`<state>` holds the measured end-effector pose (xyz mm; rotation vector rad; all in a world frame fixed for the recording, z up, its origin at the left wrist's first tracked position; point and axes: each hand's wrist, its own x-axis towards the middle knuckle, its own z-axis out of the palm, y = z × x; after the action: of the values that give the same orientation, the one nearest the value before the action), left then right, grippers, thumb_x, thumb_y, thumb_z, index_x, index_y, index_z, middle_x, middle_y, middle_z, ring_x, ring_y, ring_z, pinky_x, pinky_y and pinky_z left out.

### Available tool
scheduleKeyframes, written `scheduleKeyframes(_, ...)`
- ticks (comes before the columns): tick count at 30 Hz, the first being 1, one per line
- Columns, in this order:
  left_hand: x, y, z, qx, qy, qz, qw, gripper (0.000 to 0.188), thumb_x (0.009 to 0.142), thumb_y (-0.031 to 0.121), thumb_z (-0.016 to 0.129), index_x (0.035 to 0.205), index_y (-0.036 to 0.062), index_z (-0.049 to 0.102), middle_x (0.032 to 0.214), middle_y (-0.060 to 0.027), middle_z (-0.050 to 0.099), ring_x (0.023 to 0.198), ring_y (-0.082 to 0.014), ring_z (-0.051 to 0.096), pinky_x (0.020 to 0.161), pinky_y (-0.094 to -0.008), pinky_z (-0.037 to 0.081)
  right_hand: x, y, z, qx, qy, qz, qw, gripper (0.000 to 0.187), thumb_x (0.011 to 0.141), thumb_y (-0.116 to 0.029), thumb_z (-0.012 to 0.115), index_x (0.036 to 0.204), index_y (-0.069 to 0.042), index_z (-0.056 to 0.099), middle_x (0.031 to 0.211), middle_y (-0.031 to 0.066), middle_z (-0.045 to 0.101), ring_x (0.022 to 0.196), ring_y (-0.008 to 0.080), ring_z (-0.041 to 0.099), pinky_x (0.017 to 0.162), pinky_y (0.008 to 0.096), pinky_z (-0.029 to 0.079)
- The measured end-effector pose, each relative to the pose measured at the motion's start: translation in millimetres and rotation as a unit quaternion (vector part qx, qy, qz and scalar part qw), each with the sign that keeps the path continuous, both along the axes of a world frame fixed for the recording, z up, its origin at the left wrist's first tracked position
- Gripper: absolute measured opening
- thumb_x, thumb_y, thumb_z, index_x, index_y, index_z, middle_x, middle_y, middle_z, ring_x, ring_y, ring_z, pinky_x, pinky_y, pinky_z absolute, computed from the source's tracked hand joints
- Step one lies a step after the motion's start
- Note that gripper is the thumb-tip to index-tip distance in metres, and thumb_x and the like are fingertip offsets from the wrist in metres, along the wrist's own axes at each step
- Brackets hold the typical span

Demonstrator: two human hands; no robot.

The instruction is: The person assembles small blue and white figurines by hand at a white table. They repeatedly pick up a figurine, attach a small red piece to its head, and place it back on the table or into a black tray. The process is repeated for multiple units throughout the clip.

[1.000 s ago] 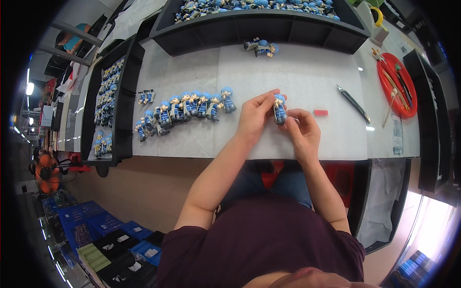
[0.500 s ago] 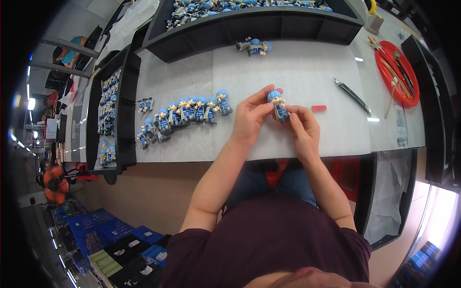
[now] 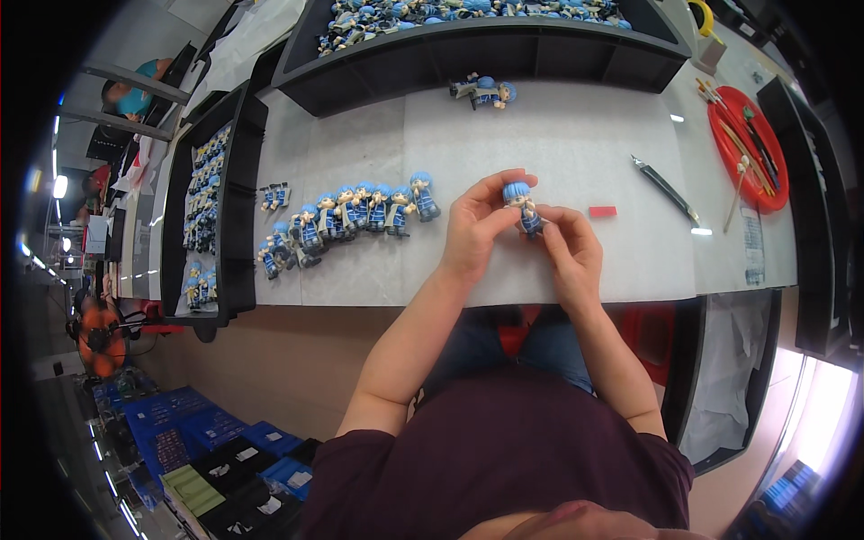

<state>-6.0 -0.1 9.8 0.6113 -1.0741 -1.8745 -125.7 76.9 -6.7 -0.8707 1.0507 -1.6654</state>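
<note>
Between my two hands, above the white table sheet, is a small blue-haired figurine (image 3: 519,195) in blue and grey clothes, held upright. My left hand (image 3: 479,220) is closed around its upper part, thumb across the front. My right hand (image 3: 573,245) pinches its lower end between thumb and fingers. To the left, a curved row of similar figurines (image 3: 364,205) stands close together on the table. A couple more figurines (image 3: 486,91) lie on their sides ahead of my hands. A small red block (image 3: 602,211) lies to the right of my right hand.
A large black bin (image 3: 504,54) heaped with figurines stands at the back. At left is a black tray (image 3: 236,207) holding rows of them. On the right lie a craft knife (image 3: 666,189) and a red dish (image 3: 727,117) with brushes and tools.
The figurine has turned slightly in my fingers, and my left thumb now lies further across its front. Both hands keep their grip, and the objects on the table stay where they were.
</note>
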Motion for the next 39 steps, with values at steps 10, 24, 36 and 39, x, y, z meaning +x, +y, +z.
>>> scheduleKeyframes(10, 4.2, -5.3, -2.4, 0.088, 0.071, -0.037, 0.993, 0.048, 0.070, -0.005, 0.044, 0.118, -0.0019, 0.049, 0.117, -0.0200, 0.052, 0.101, -0.0198, 0.054, 0.090, -0.0314, 0.041, 1.0, -0.1, 2.7, -0.004, 0.014, 0.001, 1.000, 0.017, 0.090, -0.002, 0.046, 0.105, 0.004, 0.050, 0.106, 0.0115, 0.056, 0.092, 0.0148, 0.055, 0.081, 0.0292, 0.046)
scheduleKeyframes(24, 4.8, -5.5, -2.3, 0.111, 0.069, -0.038, 0.991, 0.048, 0.072, -0.006, 0.042, 0.119, -0.0019, 0.049, 0.116, -0.0202, 0.053, 0.098, -0.0193, 0.055, 0.089, -0.0324, 0.043, 1.4, -0.7, 2.8, 0.012, 0.015, 0.004, 1.000, 0.018, 0.091, -0.004, 0.044, 0.106, 0.004, 0.050, 0.105, 0.0121, 0.056, 0.090, 0.0161, 0.056, 0.080, 0.0300, 0.048)
scheduleKeyframes(36, 5.9, -7.2, -6.3, 0.130, 0.091, -0.047, 0.986, 0.046, 0.074, -0.007, 0.046, 0.120, -0.0013, 0.049, 0.116, -0.0194, 0.053, 0.095, -0.0190, 0.056, 0.087, -0.0324, 0.044, 2.7, -0.5, 5.7, 0.020, 0.018, -0.010, 1.000, 0.018, 0.091, -0.007, 0.047, 0.104, 0.004, 0.052, 0.100, 0.0104, 0.058, 0.088, 0.0142, 0.056, 0.079, 0.0282, 0.048)
scheduleKeyframes(39, 5.5, -6.5, -7.1, 0.121, 0.086, -0.051, 0.988, 0.046, 0.075, -0.007, 0.047, 0.120, -0.0006, 0.049, 0.116, -0.0186, 0.054, 0.095, -0.0191, 0.057, 0.087, -0.0325, 0.044, 3.0, -0.5, 6.7, 0.040, -0.011, -0.019, 0.999, 0.017, 0.091, -0.009, 0.049, 0.102, 0.004, 0.054, 0.096, 0.0091, 0.059, 0.087, 0.0131, 0.056, 0.078, 0.0269, 0.047)
